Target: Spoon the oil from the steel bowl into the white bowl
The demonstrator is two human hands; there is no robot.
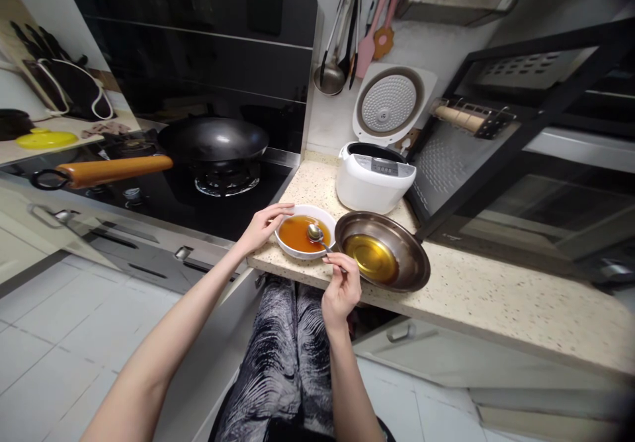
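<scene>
A white bowl (303,254) of amber-brown liquid stands on the speckled counter near its front edge. My left hand (262,228) grips the bowl's left rim, fingers over the edge. Between the thumb and fingers of my right hand (342,284) is the handle of a metal spoon (315,233). The spoon's head lies in the liquid towards the bowl's right side. Close against the bowl on the right, a steel basin (414,257) contains yellow, oil-like liquid; my right hand is just in front of its left side.
Behind the basin, a white rice cooker (372,190) has its lid (389,103) raised. A black wok (218,139) with a wooden handle (116,171) sits on the stove at left. Utensils (330,79) hang on the wall. A dark-framed rack (496,184) borders the counter.
</scene>
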